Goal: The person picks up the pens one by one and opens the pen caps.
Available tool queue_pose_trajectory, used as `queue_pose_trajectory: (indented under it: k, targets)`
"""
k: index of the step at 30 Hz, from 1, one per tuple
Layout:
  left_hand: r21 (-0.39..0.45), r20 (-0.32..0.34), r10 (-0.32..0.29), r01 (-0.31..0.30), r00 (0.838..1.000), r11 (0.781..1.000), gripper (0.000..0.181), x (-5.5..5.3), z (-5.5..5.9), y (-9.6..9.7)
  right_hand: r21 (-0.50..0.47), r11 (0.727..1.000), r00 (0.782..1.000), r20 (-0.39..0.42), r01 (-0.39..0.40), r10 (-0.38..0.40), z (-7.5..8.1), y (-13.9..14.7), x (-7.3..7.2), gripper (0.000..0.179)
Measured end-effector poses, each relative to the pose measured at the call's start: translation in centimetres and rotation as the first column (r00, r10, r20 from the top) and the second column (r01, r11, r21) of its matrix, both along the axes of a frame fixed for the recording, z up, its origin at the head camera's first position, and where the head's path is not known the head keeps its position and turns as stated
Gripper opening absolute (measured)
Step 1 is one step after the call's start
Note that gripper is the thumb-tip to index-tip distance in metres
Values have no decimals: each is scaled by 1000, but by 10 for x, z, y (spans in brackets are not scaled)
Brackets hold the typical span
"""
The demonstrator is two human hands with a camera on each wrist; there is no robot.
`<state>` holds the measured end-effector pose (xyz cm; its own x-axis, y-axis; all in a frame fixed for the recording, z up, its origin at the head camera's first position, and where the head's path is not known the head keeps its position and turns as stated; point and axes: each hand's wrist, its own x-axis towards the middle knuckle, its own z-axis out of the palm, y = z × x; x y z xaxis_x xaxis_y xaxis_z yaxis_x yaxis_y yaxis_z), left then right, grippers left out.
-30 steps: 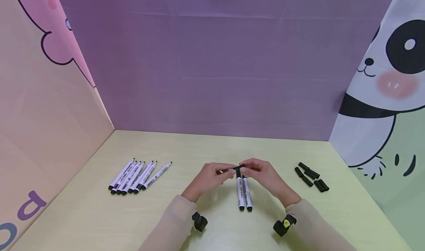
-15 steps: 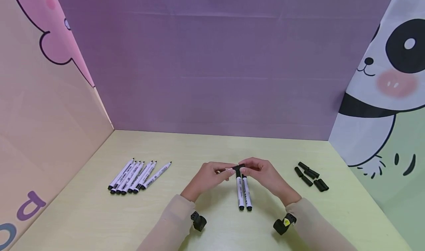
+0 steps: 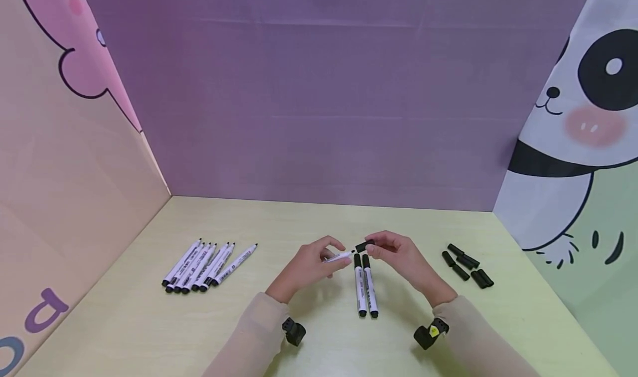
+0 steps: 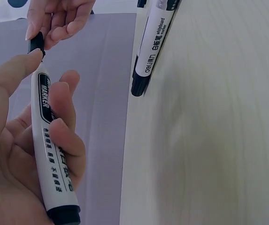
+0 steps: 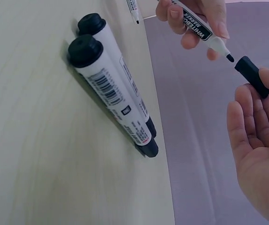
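An uncapped whiteboard marker (image 4: 49,140) lies across the fingers of my left hand (image 3: 310,263), which grips its white barrel. Its dark nib (image 5: 230,58) points at a black cap (image 5: 250,72), and a small gap separates the two. My right hand (image 3: 401,258) pinches that cap between thumb and fingers. Below the hands, two capped markers, a left one (image 3: 360,288) and a right one (image 3: 371,288), rest side by side on the table, touched by neither hand.
Several uncapped markers (image 3: 199,266) lie in a slanted row on the table (image 3: 149,332) at the left. At the right is a loose group of black caps (image 3: 468,262). A purple wall (image 3: 319,100) stands behind the table.
My hands have drawn slightly apart, the right rising a little. Cap and marker tip, earlier together between the fingers, now show a gap. The two capped markers below have stayed put.
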<state>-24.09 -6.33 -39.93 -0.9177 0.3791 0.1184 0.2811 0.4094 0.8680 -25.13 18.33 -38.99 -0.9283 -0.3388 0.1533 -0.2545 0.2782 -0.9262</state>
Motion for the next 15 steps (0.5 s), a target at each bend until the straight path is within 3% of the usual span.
queue_pose_trajectory:
  k: [6, 15]
  targets:
    - [41, 19, 15, -16, 1000, 999, 30, 0, 0, -5, -23, 1000, 1000, 12, 13, -12, 4, 1, 0, 38]
    - [50, -18, 41, -40, 999, 998, 21, -1, 0, -17, -27, 999, 999, 26, 44, -43, 4, 3, 0, 35]
